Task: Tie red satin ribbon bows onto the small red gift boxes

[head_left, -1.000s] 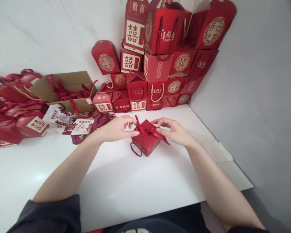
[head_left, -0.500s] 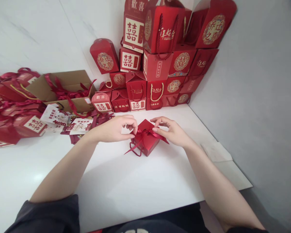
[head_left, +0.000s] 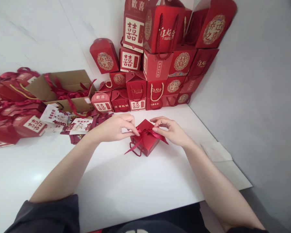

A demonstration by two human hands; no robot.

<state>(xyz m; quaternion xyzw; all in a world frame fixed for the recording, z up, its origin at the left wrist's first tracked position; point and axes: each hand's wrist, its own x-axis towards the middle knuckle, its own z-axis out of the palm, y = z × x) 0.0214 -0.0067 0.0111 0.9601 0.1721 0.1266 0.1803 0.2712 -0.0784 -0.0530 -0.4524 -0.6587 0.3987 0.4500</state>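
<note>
A small red gift box (head_left: 149, 142) stands on the white table in front of me, one corner towards me. Across its top lies a red ribbon (head_left: 163, 137) tied in a bow, its tails hanging to both sides. My left hand (head_left: 122, 127) pinches the bow's left loop between thumb and fingers. On the other side, my right hand (head_left: 168, 129) has thumb and forefinger closed on the right loop. A dark red cord handle (head_left: 135, 152) droops at the box's lower left. My fingertips partly cover the loops.
Red gift boxes (head_left: 157, 64) are stacked against the back wall. Left of them, an open cardboard box (head_left: 79, 105) holds red ribbons, with printed cards (head_left: 81, 126) before it. More ribboned boxes (head_left: 26, 126) crowd the far left. Papers (head_left: 217, 152) lie by the right wall.
My left hand has shifted slightly right, its fingertips closing in on the bow's left loop. My right hand stays nearly still on the right loop, and the box has hardly moved.
</note>
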